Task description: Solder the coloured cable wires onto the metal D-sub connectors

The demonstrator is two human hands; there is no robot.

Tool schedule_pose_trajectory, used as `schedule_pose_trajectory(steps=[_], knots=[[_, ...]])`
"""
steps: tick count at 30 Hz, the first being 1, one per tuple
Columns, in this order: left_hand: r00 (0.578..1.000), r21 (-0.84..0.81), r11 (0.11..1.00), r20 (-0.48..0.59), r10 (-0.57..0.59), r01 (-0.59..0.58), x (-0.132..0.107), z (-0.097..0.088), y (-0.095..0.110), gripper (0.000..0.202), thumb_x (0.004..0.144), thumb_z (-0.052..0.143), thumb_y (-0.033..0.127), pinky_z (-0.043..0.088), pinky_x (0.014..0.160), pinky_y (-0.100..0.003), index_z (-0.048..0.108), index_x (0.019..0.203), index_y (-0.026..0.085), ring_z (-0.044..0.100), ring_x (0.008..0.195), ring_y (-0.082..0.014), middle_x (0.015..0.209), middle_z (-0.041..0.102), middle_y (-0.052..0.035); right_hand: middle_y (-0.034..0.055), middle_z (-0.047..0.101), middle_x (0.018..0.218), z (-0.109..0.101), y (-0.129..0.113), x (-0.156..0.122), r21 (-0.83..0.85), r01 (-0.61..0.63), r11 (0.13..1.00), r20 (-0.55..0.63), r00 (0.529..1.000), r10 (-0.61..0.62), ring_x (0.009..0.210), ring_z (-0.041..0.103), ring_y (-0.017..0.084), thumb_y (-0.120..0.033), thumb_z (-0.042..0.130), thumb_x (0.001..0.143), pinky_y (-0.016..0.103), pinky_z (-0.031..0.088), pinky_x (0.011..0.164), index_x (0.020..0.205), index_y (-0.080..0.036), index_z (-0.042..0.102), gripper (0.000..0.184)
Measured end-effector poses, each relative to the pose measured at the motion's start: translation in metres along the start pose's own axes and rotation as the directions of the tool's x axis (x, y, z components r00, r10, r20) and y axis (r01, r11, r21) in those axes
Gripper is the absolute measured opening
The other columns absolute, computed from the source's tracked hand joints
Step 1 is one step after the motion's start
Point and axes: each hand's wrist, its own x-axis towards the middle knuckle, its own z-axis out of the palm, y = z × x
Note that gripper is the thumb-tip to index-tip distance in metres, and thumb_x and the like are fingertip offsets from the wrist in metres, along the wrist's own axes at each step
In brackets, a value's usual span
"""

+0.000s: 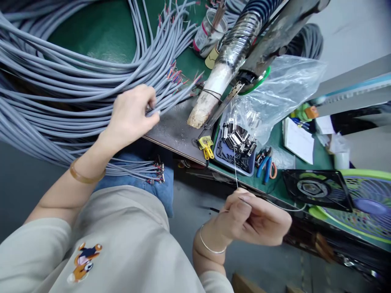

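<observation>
My left hand lies over a bundle of grey cables, its fingers curled around a grey cable near the stripped ends. Red and blue wire cores stick out of those ends. My right hand is in front of the bench edge, thumb and forefinger pinching a thin silvery strand of solder wire. That strand runs up past a blue-grey tray of metal connectors and black parts. Across my lap lie more grey cables with connectors on their ends.
A white-tipped fume duct hangs over the bench beside a metal arm. Yellow cutters lie left of the tray, blue-handled pliers right of it. Farther right are a black fan and a green-rimmed basket. A plastic bag sits behind.
</observation>
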Motion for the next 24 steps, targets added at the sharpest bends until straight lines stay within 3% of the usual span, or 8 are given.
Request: schedule_pose_trajectory(steps=[5,8,12,15,18,20,22,24], knots=[[0.949,-0.537,0.837,-0.201,-0.245,0.102,-0.014,-0.019,-0.014,0.037,0.09,0.075,0.049,0.042,0.047,-0.02,0.053,0.088,0.02,0.046,0.052,-0.0012,0.067,0.052,0.0104,-0.0068,0.057,0.061,0.013,-0.006,0.013,0.065,0.207,0.976,-0.158,0.968,-0.195,0.036,0.04,0.01,-0.024,0.071,0.089,0.029,0.029,0.033,0.106,-0.029,0.076,0.018],[0.878,-0.511,0.858,-0.386,-0.283,0.052,-0.019,-0.028,-0.019,0.034,0.09,0.076,0.048,0.031,0.041,-0.02,0.057,0.093,0.02,0.04,0.052,-0.0012,0.063,0.047,0.0115,-0.0068,0.058,0.06,0.017,-0.008,0.014,0.054,0.183,0.982,-0.186,0.968,-0.17,0.036,0.038,0.009,-0.027,0.07,0.091,0.029,0.033,0.034,0.105,-0.031,0.078,0.016],[0.979,-0.278,0.949,-0.093,-0.18,0.148,-0.022,-0.041,-0.017,0.029,0.089,0.077,0.04,0.028,0.045,-0.024,0.065,0.078,0.017,0.037,0.054,-0.0029,0.054,0.044,0.0078,-0.0059,0.059,0.058,0.019,-0.009,0.013,0.025,0.156,0.987,-0.195,0.97,-0.149,0.038,0.041,0.011,-0.028,0.07,0.092,0.031,0.039,0.037,0.103,-0.032,0.08,0.016],[0.872,-0.545,0.838,-0.415,-0.26,-0.01,-0.026,-0.048,0.001,0.018,0.09,0.075,0.036,0.028,0.037,-0.025,0.063,0.086,0.024,0.04,0.045,-0.0026,0.063,0.052,0.0099,-0.0068,0.055,0.054,0.021,-0.009,0.014,0.024,0.154,0.988,-0.218,0.965,-0.145,0.035,0.036,0.01,-0.03,0.068,0.093,0.03,0.034,0.034,0.101,-0.033,0.08,0.014],[0.99,-0.679,0.723,0.047,-0.134,0.13,-0.034,-0.049,0.028,0.011,0.087,0.077,0.031,0.038,0.042,-0.023,0.068,0.093,0.027,0.049,0.05,-0.0062,0.064,0.06,0.0073,-0.0062,0.053,0.052,0.029,-0.013,0.021,0.04,0.123,0.992,-0.253,0.961,-0.109,0.033,0.03,0.01,-0.034,0.066,0.095,0.029,0.027,0.032,0.097,-0.03,0.08,0.014],[0.806,-0.654,0.694,0.564,0.18,0.302,-0.038,-0.042,0.045,0.015,0.078,0.082,0.025,0.042,0.045,-0.023,0.073,0.09,0.021,0.055,0.053,-0.0088,0.064,0.066,0.0027,-0.0063,0.049,0.049,0.035,-0.017,0.027,0.065,0.065,0.996,-0.271,0.962,-0.046,0.032,0.03,0.009,-0.037,0.066,0.095,0.028,0.023,0.033,0.092,-0.028,0.08,0.017],[0.566,-0.646,0.661,0.729,0.385,0.382,-0.043,-0.027,0.059,0.017,0.079,0.079,0.023,0.042,0.048,-0.021,0.077,0.094,0.017,0.053,0.053,-0.0086,0.061,0.064,0.0015,-0.007,0.044,0.047,0.039,-0.021,0.033,0.097,-0.027,0.995,-0.263,0.963,0.051,0.033,0.031,0.008,-0.037,0.066,0.095,0.026,0.021,0.035,0.086,-0.026,0.079,0.019],[0.559,-0.644,0.589,0.749,0.356,0.488,-0.048,-0.006,0.068,0.015,0.084,0.073,0.026,0.042,0.049,-0.019,0.076,0.092,0.013,0.053,0.053,-0.0078,0.062,0.065,-0.0002,-0.0069,0.047,0.048,0.04,-0.022,0.036,0.105,-0.133,0.986,-0.199,0.968,0.152,0.035,0.035,0.006,-0.035,0.065,0.094,0.024,0.024,0.037,0.082,-0.024,0.077,0.02]])
